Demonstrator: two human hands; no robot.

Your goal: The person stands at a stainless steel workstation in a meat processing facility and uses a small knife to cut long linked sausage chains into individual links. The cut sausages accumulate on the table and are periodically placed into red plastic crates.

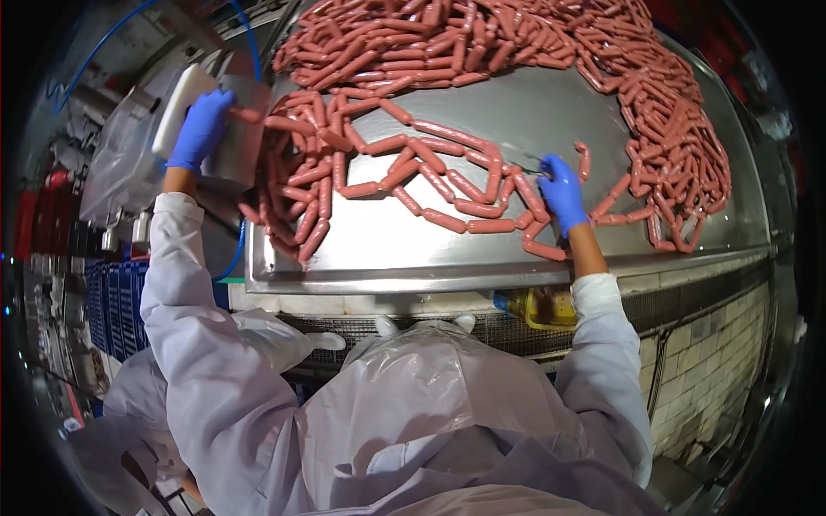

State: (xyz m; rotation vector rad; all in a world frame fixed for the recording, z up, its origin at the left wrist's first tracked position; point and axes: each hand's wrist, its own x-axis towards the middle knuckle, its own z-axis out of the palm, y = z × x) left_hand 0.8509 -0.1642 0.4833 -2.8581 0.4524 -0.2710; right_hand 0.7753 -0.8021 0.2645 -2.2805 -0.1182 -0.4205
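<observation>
My left hand [203, 129], in a blue glove, is at a machine with a white plastic block [184, 106] and a steel housing [242, 151]. A sausage [246, 116] lies by its fingertips, partly against the housing; whether the fingers grip anything is unclear. My right hand [560, 193], also gloved in blue, is closed around a thin metal tool [532, 164], too blurred to name. It hovers over the steel table [400, 248], beside a linked sausage chain [452, 222]. To its right rests a short curved sausage piece [583, 161].
A large heap of linked sausages [413, 48] covers the table's far side, another pile [671, 142] the right. A blue hose [255, 39] runs by the machine. Below the table edge sits a yellow crate [548, 308]. Another person in white [139, 413] is close at lower left.
</observation>
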